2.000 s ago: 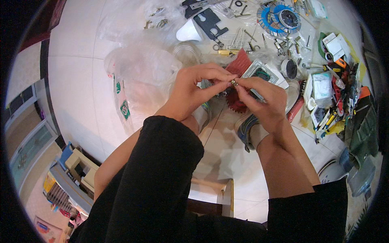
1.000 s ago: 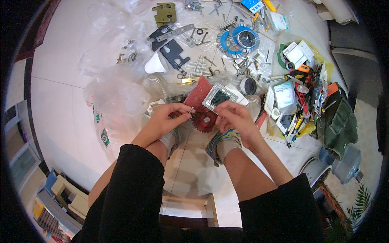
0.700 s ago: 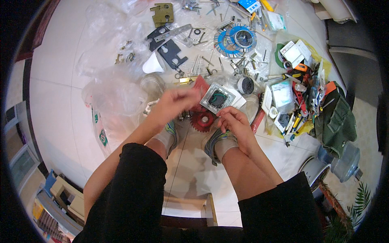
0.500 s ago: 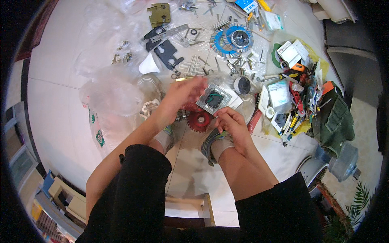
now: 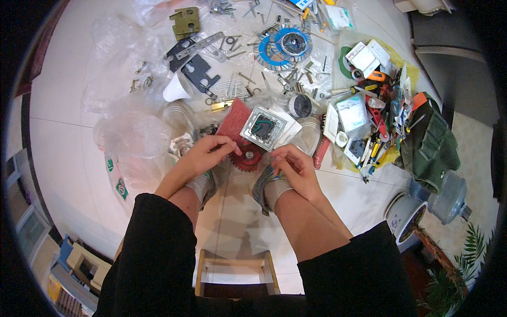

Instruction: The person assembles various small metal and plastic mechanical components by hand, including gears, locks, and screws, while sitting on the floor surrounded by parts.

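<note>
A clear square plastic case [image 5: 264, 128], with small dark and green pieces inside, lies tilted between my feet. My right hand [image 5: 297, 168] has its fingers curled, thumb and fingertips close to the case's near corner; whatever they pinch is too small to make out. My left hand [image 5: 211, 150] is loosely closed, its bent fingers reaching the left edge of a red toothed disc [image 5: 249, 157]; nothing shows in it. A red textured packet [image 5: 232, 120] lies just left of the case, and white paper [image 5: 290, 129] is at its right.
Metal plates [image 5: 200, 73], screws and a blue-rimmed segmented disc [image 5: 269, 50] spread beyond the case. Hand tools [image 5: 376, 119] crowd a yellow bag on the right, beside a green cloth bag [image 5: 435, 142]. Crumpled plastic bags [image 5: 132, 127] lie left. A wooden stool [image 5: 237, 269] stands near me.
My left hand has drawn back from beside the case, down and left, to the red disc, uncovering the red packet. My right hand stays by the case's corner. The whole view has shifted slightly.
</note>
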A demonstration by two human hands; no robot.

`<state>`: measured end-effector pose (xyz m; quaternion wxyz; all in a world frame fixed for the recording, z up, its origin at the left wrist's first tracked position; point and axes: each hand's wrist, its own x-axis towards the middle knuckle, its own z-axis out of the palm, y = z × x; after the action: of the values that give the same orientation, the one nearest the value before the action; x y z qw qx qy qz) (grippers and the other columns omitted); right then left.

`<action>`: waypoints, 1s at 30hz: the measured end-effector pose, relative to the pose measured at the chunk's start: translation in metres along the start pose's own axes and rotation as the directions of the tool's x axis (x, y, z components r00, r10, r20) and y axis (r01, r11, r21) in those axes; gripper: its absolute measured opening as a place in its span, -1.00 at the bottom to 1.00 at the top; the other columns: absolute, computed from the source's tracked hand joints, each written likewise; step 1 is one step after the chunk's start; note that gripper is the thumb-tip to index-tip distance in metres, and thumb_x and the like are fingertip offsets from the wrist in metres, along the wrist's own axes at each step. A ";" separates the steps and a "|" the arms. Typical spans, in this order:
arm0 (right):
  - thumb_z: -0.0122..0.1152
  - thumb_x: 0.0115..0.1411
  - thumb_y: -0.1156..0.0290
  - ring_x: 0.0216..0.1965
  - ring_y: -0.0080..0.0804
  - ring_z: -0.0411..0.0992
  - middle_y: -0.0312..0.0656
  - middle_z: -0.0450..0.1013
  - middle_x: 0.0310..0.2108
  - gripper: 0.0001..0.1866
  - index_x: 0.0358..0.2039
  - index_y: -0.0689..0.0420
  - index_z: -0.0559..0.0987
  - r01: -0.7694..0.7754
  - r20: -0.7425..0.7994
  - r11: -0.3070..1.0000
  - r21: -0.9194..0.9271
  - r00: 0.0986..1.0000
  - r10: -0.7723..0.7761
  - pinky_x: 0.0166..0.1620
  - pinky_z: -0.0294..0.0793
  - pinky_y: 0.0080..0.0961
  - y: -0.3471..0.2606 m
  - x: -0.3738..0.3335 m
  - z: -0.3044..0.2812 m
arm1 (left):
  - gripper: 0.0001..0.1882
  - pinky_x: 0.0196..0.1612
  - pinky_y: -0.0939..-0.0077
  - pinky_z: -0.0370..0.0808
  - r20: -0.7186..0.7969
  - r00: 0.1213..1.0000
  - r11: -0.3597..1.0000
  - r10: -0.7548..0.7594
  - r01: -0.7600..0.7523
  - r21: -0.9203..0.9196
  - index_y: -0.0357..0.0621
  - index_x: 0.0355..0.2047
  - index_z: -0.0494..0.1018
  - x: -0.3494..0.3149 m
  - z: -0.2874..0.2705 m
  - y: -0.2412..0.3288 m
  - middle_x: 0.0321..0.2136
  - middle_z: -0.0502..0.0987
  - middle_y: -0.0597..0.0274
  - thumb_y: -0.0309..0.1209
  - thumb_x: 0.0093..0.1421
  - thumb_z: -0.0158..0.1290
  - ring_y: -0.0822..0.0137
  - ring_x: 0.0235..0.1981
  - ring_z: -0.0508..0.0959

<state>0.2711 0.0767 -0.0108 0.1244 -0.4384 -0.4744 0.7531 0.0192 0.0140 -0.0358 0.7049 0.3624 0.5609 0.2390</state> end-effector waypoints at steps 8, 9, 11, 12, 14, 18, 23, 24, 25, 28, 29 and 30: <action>0.07 0.18 0.59 -0.37 -0.70 0.32 -0.40 0.37 -0.43 -0.90 -0.28 0.19 0.48 0.085 -0.123 0.990 -0.112 0.987 -0.099 -0.29 0.30 -0.71 0.019 0.003 0.004 | -0.77 -0.22 0.56 0.38 -0.243 0.960 0.984 0.140 -0.161 -0.071 -0.29 -0.43 0.49 -0.010 -0.008 -0.004 -0.46 0.54 0.24 -0.38 0.25 -0.06 0.47 -0.35 0.48; 0.08 0.17 0.59 -0.40 -0.70 0.30 -0.39 0.37 -0.46 -0.90 -0.28 0.19 0.48 0.087 -0.133 0.994 -0.071 0.986 -0.096 -0.32 0.29 -0.71 0.017 0.008 0.013 | -0.77 -0.26 0.55 0.38 -0.233 0.965 0.993 0.116 -0.105 0.060 -0.28 -0.44 0.48 -0.023 -0.013 -0.002 -0.48 0.53 0.23 -0.37 0.24 -0.05 0.48 -0.38 0.47; 0.10 0.16 0.59 -0.48 -0.70 0.27 -0.37 0.33 -0.54 -0.90 -0.28 0.18 0.49 0.135 -0.171 0.952 -0.275 0.967 -0.187 -0.40 0.27 -0.71 0.034 0.011 -0.008 | -0.77 -0.30 0.54 0.38 -0.161 0.979 0.983 0.127 -0.103 0.152 -0.27 -0.46 0.46 -0.005 -0.003 -0.012 -0.50 0.52 0.22 -0.36 0.23 -0.04 0.48 -0.41 0.47; 0.11 0.15 0.58 -0.54 -0.71 0.24 -0.35 0.31 -0.59 -0.90 -0.29 0.18 0.50 0.152 -0.145 0.935 -0.320 0.968 -0.207 -0.47 0.23 -0.72 0.033 0.016 -0.004 | -0.77 -0.34 0.53 0.37 -0.132 0.982 0.968 0.135 -0.103 0.228 -0.27 -0.46 0.45 -0.013 -0.005 -0.010 -0.53 0.50 0.22 -0.35 0.23 -0.03 0.48 -0.45 0.45; 0.11 0.15 0.57 -0.56 -0.73 0.22 -0.36 0.30 -0.60 -0.90 -0.29 0.18 0.50 0.176 -0.153 0.936 -0.304 0.961 -0.230 -0.49 0.21 -0.72 0.030 0.019 0.002 | -0.78 -0.42 0.54 0.36 -0.116 0.980 0.941 0.159 -0.116 0.317 -0.26 -0.44 0.43 -0.023 -0.006 -0.003 -0.57 0.46 0.26 -0.33 0.22 -0.03 0.49 -0.52 0.42; 0.09 0.18 0.56 -0.59 -0.78 0.19 -0.44 0.26 -0.61 -0.92 -0.29 0.18 0.49 0.194 -0.271 0.960 -0.201 0.931 -0.245 -0.54 0.15 -0.75 0.034 0.022 0.006 | -0.78 -0.40 0.55 0.36 -0.214 0.960 0.971 0.180 -0.139 0.193 -0.26 -0.42 0.42 -0.011 -0.007 -0.017 -0.57 0.44 0.28 -0.33 0.23 -0.03 0.54 -0.49 0.41; 0.05 0.25 0.53 -0.58 -0.77 0.25 -0.45 0.26 -0.61 -0.93 -0.26 0.18 0.47 0.176 -0.359 0.975 -0.135 0.909 -0.213 -0.58 0.18 -0.79 0.029 0.027 0.004 | -0.78 -0.32 0.62 0.33 -0.312 0.917 0.950 0.247 -0.293 -0.108 -0.28 -0.43 0.40 0.008 -0.005 -0.021 -0.51 0.43 0.37 -0.36 0.25 -0.06 0.56 -0.44 0.38; 0.05 0.26 0.51 -0.58 -0.76 0.26 -0.44 0.27 -0.61 -0.92 -0.25 0.18 0.47 0.180 -0.368 0.978 -0.102 0.907 -0.205 -0.61 0.19 -0.79 0.029 0.025 0.000 | -0.77 -0.35 0.66 0.28 -0.332 0.917 0.958 0.222 -0.269 -0.101 -0.27 -0.47 0.38 0.009 -0.003 -0.019 -0.52 0.38 0.44 -0.37 0.25 -0.08 0.58 -0.45 0.33; 0.05 0.26 0.51 -0.58 -0.76 0.26 -0.44 0.27 -0.61 -0.92 -0.25 0.18 0.47 0.186 -0.353 0.979 -0.089 0.913 -0.206 -0.61 0.19 -0.79 0.024 0.028 0.009 | -0.77 -0.35 0.66 0.28 -0.347 0.913 0.961 0.216 -0.262 -0.091 -0.27 -0.47 0.38 -0.003 -0.011 -0.011 -0.52 0.38 0.44 -0.37 0.25 -0.08 0.58 -0.45 0.33; 0.05 0.26 0.48 -0.62 -0.72 0.27 -0.41 0.30 -0.60 -0.92 -0.25 0.18 0.46 0.122 -0.340 0.992 -0.043 0.932 -0.129 -0.68 0.21 -0.75 0.017 0.029 0.008 | -0.77 -0.38 0.69 0.22 -0.356 0.925 0.975 0.131 -0.185 -0.121 -0.24 -0.49 0.37 -0.007 -0.014 -0.005 -0.56 0.32 0.46 -0.37 0.26 -0.10 0.61 -0.47 0.28; 0.05 0.26 0.48 -0.62 -0.72 0.27 -0.41 0.30 -0.60 -0.92 -0.25 0.18 0.46 0.113 -0.343 0.992 -0.056 0.931 -0.125 -0.68 0.21 -0.75 0.019 0.028 0.003 | -0.77 -0.39 0.69 0.20 -0.364 0.921 0.971 0.137 -0.198 -0.137 -0.23 -0.49 0.37 -0.003 -0.011 -0.006 -0.57 0.29 0.47 -0.36 0.26 -0.11 0.62 -0.48 0.26; 0.06 0.26 0.48 -0.64 -0.72 0.26 -0.40 0.31 -0.60 -0.92 -0.25 0.18 0.46 0.099 -0.313 0.993 -0.063 0.943 -0.113 -0.68 0.20 -0.75 0.020 0.029 0.000 | -0.76 -0.40 0.70 0.18 -0.375 0.916 0.966 0.146 -0.213 -0.144 -0.22 -0.50 0.37 -0.002 -0.011 -0.004 -0.57 0.27 0.48 -0.36 0.26 -0.11 0.63 -0.48 0.24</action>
<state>0.2584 0.0841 -0.0430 0.2290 -0.5300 -0.4886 0.6541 0.0074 0.0124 -0.0388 0.5948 0.2967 0.6210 0.4154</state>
